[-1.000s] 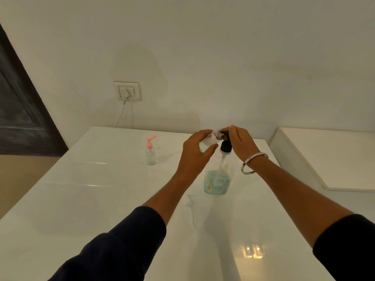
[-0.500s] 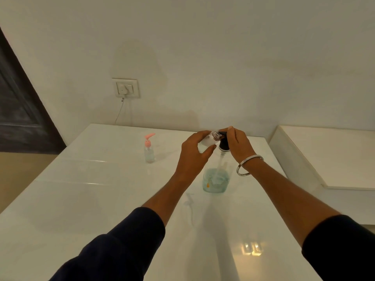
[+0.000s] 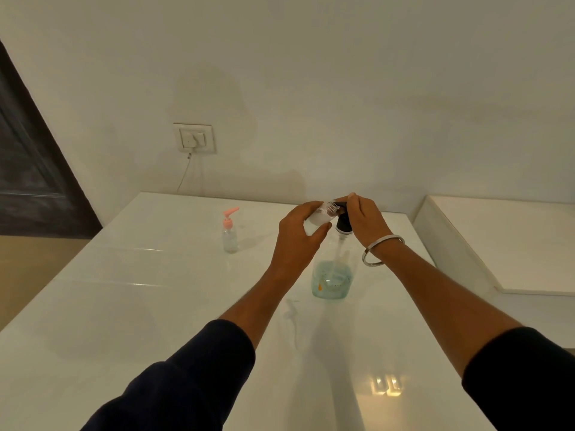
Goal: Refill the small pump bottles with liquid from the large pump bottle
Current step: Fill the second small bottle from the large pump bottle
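The large clear pump bottle (image 3: 331, 276) stands on the white table (image 3: 155, 306), with pale blue liquid low in its base and a black pump head. My left hand (image 3: 295, 241) grips a small clear bottle (image 3: 320, 216), tilted with its open neck against the black pump's spout. My right hand (image 3: 362, 220) rests on top of the black pump head, fingers bent over it. A second small bottle (image 3: 229, 233) with a pink pump stands upright further left on the table, apart from both hands.
A wall socket (image 3: 194, 139) with a plugged cable sits behind the table. A dark door (image 3: 28, 169) is at the left. A second white surface (image 3: 504, 244) adjoins on the right. A small pump part (image 3: 291, 307) seems to lie on the table near my left forearm.
Both hands and the bottles keep the same pose. Only the view has shifted slightly.
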